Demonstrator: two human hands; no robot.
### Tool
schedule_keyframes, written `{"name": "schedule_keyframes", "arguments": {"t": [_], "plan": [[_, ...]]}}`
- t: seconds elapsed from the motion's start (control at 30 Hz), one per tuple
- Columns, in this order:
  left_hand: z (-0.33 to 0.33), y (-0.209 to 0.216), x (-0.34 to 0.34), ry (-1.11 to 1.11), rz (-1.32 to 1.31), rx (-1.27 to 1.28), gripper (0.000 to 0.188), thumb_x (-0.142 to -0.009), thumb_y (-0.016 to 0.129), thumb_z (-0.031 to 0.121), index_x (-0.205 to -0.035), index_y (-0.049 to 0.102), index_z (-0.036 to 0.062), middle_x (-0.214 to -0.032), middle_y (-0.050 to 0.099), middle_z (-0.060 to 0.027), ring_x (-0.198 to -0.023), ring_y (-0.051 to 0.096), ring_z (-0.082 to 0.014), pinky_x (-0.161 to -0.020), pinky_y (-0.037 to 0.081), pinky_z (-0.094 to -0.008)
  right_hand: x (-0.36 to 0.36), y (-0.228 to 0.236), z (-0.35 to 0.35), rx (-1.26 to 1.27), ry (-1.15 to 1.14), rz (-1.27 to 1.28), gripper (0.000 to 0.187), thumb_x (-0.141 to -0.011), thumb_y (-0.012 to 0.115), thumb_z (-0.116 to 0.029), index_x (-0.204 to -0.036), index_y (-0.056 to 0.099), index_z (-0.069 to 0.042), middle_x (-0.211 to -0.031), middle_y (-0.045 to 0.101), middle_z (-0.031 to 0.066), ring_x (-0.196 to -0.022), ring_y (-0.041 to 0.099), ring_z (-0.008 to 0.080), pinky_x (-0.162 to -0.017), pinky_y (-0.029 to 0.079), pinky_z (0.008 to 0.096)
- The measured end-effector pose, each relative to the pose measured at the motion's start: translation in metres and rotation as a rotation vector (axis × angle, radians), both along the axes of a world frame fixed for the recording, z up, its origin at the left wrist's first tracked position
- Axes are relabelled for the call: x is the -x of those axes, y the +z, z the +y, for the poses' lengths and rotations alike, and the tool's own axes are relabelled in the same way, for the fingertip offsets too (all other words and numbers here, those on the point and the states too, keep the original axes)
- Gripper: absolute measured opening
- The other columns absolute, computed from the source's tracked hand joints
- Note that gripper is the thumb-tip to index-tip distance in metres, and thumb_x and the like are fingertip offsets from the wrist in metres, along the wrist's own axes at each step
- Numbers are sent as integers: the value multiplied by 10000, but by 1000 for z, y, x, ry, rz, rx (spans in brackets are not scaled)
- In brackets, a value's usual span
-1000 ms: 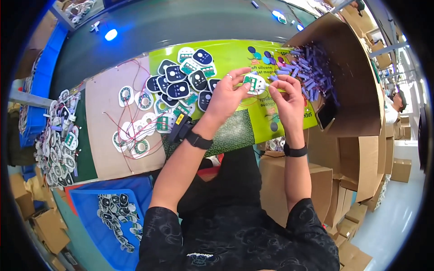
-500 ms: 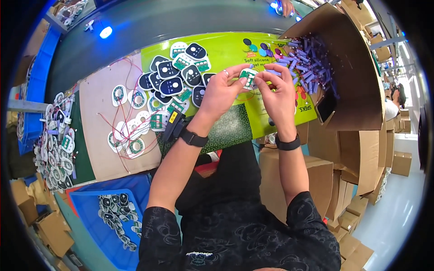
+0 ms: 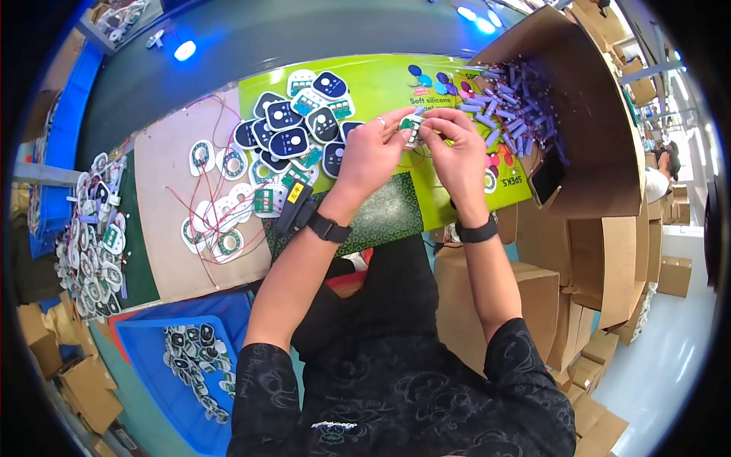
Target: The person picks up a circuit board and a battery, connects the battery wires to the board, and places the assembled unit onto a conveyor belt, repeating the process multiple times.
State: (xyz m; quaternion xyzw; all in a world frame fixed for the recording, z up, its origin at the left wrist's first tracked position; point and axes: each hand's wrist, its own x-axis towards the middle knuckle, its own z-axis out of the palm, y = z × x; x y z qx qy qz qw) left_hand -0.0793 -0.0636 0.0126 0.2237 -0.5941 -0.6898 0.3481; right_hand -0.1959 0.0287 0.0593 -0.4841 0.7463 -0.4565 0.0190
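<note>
Over the green-yellow sheet, my left hand (image 3: 367, 154) pinches a small white-backed green circuit board (image 3: 411, 129) between thumb and fingers. My right hand (image 3: 460, 156) closes at the board's right edge, thumb and fingertips pressed together; a thin wire hangs below them. Whether the right fingertips grip the board or a wire at it is too small to make out. Left of my hands lies a heap of rounded panels (image 3: 288, 142), some with black faces up, others showing green boards. A white ring piece (image 3: 489, 180) lies just right of my right wrist.
Purple cylindrical cells (image 3: 518, 114) spill from a tipped cardboard box (image 3: 590, 114) at the right, beside a phone (image 3: 547, 179). White ring parts with red wires (image 3: 228, 209) lie on brown card. A blue bin (image 3: 141, 365) of parts stands lower left. A dark belt (image 3: 320, 34) runs behind.
Both hands have shifted slightly left with the circuit board, which is now more tilted. The white ring piece beside my right wrist shows more. Another person's hand at the far edge has left view.
</note>
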Motion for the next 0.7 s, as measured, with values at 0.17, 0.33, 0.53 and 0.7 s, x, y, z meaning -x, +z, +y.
{"name": "schedule_keyframes", "arguments": {"t": [0.17,0.33,0.53,0.7], "plan": [[-4,10,-10,-15,66,48,396,-968,633,44,-1362,594,27,-1187,696,-130,-1006,668,-104,-862,542,-245,25,20,22,148,58,36,137,-901,712,-115,-974,741,-3,-1224,688,102,-1071,659,225,-905,511,310],[-2,14,-3,121,127,54,386,-960,661,68,-1341,617,31,-1152,717,-143,-986,685,-108,-817,542,-226,65,-28,73,336,-112,-422,164,-1000,615,-126,-1033,714,1,-1060,669,46,-831,627,87,-730,492,220],[-2,14,-4,129,17,37,376,-943,684,65,-1309,631,-1,-1172,705,-151,-991,684,-129,-874,553,-254,75,-48,91,565,-214,-595,427,-1088,438,-291,-924,682,19,-824,670,53,-754,600,98,-706,472,251],[3,44,1,170,-37,120,351,-945,681,71,-1281,645,-24,-1135,721,-127,-970,687,-120,-875,552,-250,85,-68,90,683,-253,-622,452,-1089,429,-312,-921,680,25,-880,682,64,-774,584,119,-747,467,268]]}}
